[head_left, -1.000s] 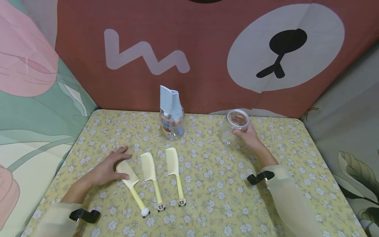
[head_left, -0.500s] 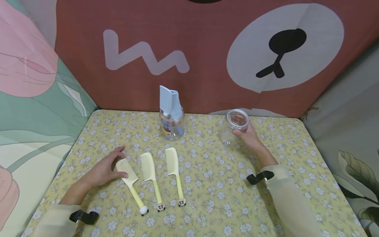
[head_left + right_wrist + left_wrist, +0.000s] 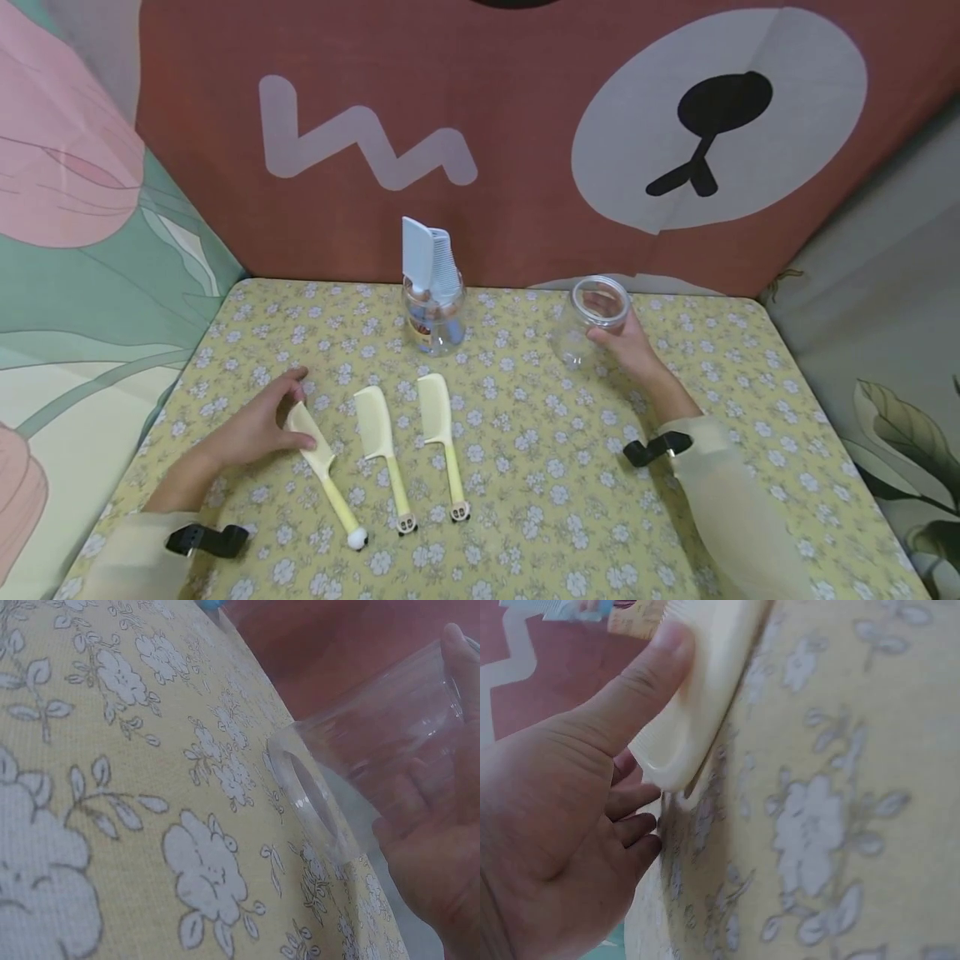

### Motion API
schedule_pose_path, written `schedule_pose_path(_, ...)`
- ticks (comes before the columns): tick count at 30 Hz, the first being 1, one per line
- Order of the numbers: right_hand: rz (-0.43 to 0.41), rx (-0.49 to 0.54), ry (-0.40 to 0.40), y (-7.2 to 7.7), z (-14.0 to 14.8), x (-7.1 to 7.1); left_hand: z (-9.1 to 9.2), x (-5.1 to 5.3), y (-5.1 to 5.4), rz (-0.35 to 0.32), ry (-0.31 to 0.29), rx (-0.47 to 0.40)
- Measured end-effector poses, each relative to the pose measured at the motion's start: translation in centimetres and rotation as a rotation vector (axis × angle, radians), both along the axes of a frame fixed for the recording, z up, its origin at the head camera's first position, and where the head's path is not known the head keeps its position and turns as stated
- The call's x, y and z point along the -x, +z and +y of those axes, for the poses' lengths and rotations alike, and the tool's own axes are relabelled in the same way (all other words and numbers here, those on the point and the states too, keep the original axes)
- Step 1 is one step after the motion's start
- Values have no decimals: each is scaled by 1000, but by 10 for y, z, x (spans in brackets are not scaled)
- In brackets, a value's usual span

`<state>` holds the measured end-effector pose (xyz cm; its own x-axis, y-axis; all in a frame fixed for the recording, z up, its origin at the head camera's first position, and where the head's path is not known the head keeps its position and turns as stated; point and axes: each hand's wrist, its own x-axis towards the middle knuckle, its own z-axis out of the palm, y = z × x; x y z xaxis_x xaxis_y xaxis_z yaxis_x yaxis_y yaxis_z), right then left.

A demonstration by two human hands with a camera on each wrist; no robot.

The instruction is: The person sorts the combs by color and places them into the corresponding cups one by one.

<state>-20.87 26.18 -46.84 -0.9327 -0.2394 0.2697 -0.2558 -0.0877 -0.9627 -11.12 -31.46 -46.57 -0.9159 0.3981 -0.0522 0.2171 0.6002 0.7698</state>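
The left hand point(image 3: 251, 427) pinches a cream plastic comb point(image 3: 321, 458) by its head, leaving the handle free beyond the fingertips, while the right hand point(image 3: 628, 346) grips, apparently for steadiness, a clear, rounded plastic jar point(image 3: 574, 335).

Table point(image 3: 540, 508): is displaying a yellow print with white blossoms point(image 3: 576, 584). Rear panel point(image 3: 517, 108), red-brown: is bearing a pale zigzag point(image 3: 375, 150) and a whitish oval point(image 3: 772, 142) with a black nose point(image 3: 723, 102). Left panel point(image 3: 82, 287): is showing a pink flower point(image 3: 75, 133) above green leaves point(image 3: 153, 250). Right panel point(image 3: 862, 275), grey: is carrying leaf prints point(image 3: 909, 429).
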Motion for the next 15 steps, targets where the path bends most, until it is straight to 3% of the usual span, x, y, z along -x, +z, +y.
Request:
schedule_pose_path(7,-1,15,2,0,-1,-1,-7,-2,7,18,-23,-5)
schedule_pose_path(15,8,22,3,1,-2,-1,-6,0,14,57,22,22)
